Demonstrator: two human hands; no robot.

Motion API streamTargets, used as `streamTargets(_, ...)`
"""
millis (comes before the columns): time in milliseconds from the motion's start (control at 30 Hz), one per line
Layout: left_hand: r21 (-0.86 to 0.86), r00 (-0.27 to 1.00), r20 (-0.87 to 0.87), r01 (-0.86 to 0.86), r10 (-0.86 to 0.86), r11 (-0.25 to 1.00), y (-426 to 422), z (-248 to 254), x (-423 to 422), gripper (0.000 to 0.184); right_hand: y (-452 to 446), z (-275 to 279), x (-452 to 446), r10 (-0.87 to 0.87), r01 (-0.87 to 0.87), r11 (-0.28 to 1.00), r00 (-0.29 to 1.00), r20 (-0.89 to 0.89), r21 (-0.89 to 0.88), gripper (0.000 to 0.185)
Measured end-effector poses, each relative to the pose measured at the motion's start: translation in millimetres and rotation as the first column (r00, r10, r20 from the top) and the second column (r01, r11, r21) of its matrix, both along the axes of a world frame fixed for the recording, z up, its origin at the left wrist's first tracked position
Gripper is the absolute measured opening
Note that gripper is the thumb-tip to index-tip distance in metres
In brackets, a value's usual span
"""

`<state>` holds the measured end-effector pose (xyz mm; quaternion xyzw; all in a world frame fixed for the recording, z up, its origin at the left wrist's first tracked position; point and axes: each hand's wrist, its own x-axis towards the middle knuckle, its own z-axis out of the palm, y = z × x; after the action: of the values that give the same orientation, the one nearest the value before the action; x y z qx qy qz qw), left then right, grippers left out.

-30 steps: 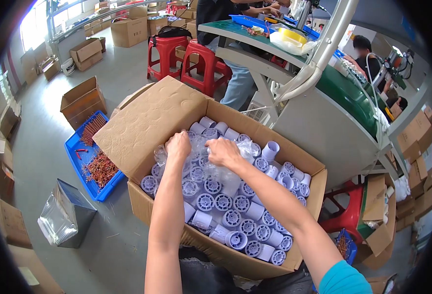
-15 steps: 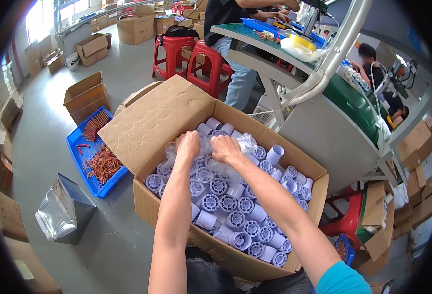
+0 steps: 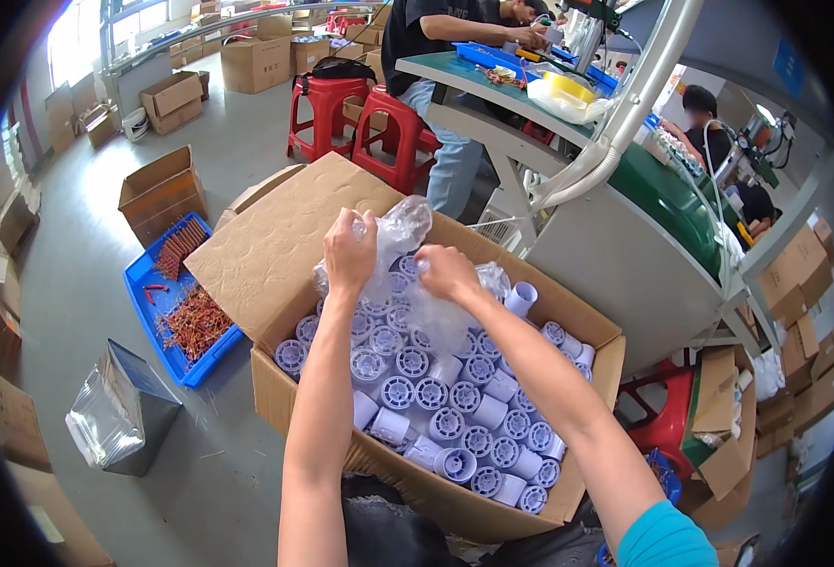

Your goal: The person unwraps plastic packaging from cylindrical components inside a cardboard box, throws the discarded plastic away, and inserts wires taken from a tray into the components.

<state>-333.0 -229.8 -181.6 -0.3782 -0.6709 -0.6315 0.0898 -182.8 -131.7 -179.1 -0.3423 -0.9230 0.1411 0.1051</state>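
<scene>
Left fingers (image 3: pixel 349 221) and right fingers (image 3: pixel 428 257), curled closed, grip crumpled clear plastic (image 3: pixel 409 223), its long axis running far to near.

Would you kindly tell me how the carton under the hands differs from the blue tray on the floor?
The carton is brown and deep, with an open flap; the tray is blue and shallow. The carton holds pale cylindrical parts, while the tray holds thin reddish pieces. Both are open at the top.

Grey floor (image 3: pixel 237 444), red stools (image 3: pixel 393 142), bright window (image 3: pixel 72 47) beyond.
</scene>
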Motion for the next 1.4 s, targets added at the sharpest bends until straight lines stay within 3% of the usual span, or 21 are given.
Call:
streamTargets(33, -0.051, 0.997, -0.068, -0.031, 0.028, 0.998, -1.8, 0.6, -1.3, 0.02, -5.7, 0.9, -2.4, 0.025, -0.029, 0.999, 0.991, 0.129, 0.028, 0.038)
streamTargets(133, -0.173, 0.984, -0.175, -0.048, 0.017, 0.984, -8.2, 0.1, -3.9, 0.014, -15.7, -11.0, -15.2, 0.174, -0.185, 0.982, 0.959, 0.222, 0.028, 0.035)
streamTargets(167, -0.239, 0.978, -0.207, -0.029, -0.022, 0.971, -9.4, 0.3, -3.9, 0.01, -16.4, -12.4, -18.8, 0.155, -0.169, 0.986, 0.93, 0.333, 0.012, 0.036)
streamTargets(200, -0.241, 0.977, -0.212, -0.026, -0.027, 0.97, -13.7, 2.4, -2.7, 0.01, -12.7, -15.4, -22.7, 0.152, -0.164, 0.986, 0.932, 0.328, 0.011, 0.036)
streamTargets(267, -0.538, 0.849, -0.393, 0.101, -0.355, 0.837, -30.1, 2.5, -1.0, 0.01, -1.9, -24.8, -32.3, 0.143, -0.171, 0.985, 0.91, 0.389, 0.037, 0.039)
streamTargets(300, -0.641, 0.824, -0.349, 0.138, -0.447, 0.755, -37.6, -5.0, -4.9, 0.013, -2.2, -20.1, -34.0, 0.151, -0.168, 0.986, 0.906, 0.395, 0.009, 0.039)
streamTargets(400, -0.696, 0.855, -0.328, 0.069, -0.402, 0.715, -54.3, -24.7, -11.8, 0.02, 6.6, -25.7, -38.8, 0.193, -0.181, 0.981, 0.923, 0.332, -0.067, 0.036)
streamTargets(467, -0.708, 0.904, -0.273, 0.043, -0.329, 0.705, -54.8, -26.4, -10.2, 0.022, 12.5, -28.4, -43.2, 0.227, -0.2, 0.974, 0.896, 0.382, -0.109, 0.036)
streamTargets(600, -0.656, 0.927, -0.261, 0.035, -0.269, 0.754, -56.4, -25.5, -4.0, 0.024, 10.4, -19.3, -31.9, 0.242, -0.223, 0.97, 0.914, 0.325, -0.096, 0.033)
streamTargets(700, -0.64, 0.936, -0.235, 0.056, -0.264, 0.766, -58.1, -25.2, -4.5, 0.028, 9.2, -8.6, -18.4, 0.24, -0.239, 0.971, 0.971, 0.025, -0.031, 0.031)
streamTargets(867, -0.627, 0.936, -0.29, -0.03, -0.197, 0.778, -51.6, -36.5, -6.0, 0.032, 13.3, 19.7, -12.1, 0.114, -0.113, 0.993, 0.986, -0.119, 0.014, 0.031)
streamTargets(933, -0.638, 0.872, -0.447, -0.151, -0.203, 0.755, -48.3, -37.2, -9.8, 0.028, 7.9, 37.3, -8.5, 0.098, -0.106, 0.994, 0.86, -0.5, 0.011, 0.029)
streamTargets(967, -0.637, 0.872, -0.446, -0.152, -0.201, 0.755, -47.3, -38.0, -11.0, 0.028, 7.5, 47.4, -5.2, 0.105, -0.111, 0.994, 0.886, -0.452, 0.014, 0.028)
streamTargets(1033, -0.341, 0.863, -0.504, -0.167, -0.03, 0.925, -45.5, -36.2, -11.3, 0.027, 6.5, 61.0, 5.4, 0.109, -0.101, 0.994, 0.93, -0.35, 0.043, 0.028)
streamTargets(1067, -0.338, 0.863, -0.504, -0.168, -0.028, 0.926, -45.4, -35.2, -12.4, 0.027, 7.3, 66.0, 9.7, 0.108, -0.093, 0.993, 0.964, -0.245, 0.074, 0.028)
streamTargets(1133, -0.146, 0.889, -0.453, -0.154, 0.072, 0.977, -48.2, -28.8, -12.7, 0.026, 5.3, 65.1, 17.7, 0.115, -0.105, 0.992, 0.98, -0.16, 0.072, 0.029)
streamTargets(1167, -0.043, 0.895, -0.432, -0.147, 0.115, 0.988, -48.4, -25.9, -12.9, 0.017, 0.5, 60.6, 24.1, 0.131, -0.127, 0.989, 0.989, -0.062, 0.076, 0.03)
streamTargets(1233, -0.031, 0.907, -0.398, -0.161, 0.135, 0.987, -51.6, -19.5, -10.8, 0.014, -5.2, 46.1, 32.5, 0.169, -0.177, 0.983, 0.977, 0.132, 0.054, 0.038)
streamTargets(1267, -0.022, 0.917, -0.366, -0.177, 0.157, 0.984, -53.1, -16.7, -9.8, 0.013, -6.4, 34.6, 37.8, 0.165, -0.174, 0.983, 0.978, 0.131, 0.056, 0.038)
streamTargets(1333, -0.056, 0.911, -0.38, -0.196, 0.16, 0.979, -57.3, -15.6, -6.6, 0.024, -30.5, 24.2, 39.1, 0.216, -0.216, 0.976, 0.939, 0.269, -0.032, 0.057)
streamTargets(1400, -0.428, 0.929, -0.369, -0.15, -0.021, 0.891, -64.9, -11.8, -1.3, 0.034, -55.9, 16.6, 43.4, 0.276, -0.255, 0.961, 0.92, 0.279, -0.109, 0.071)
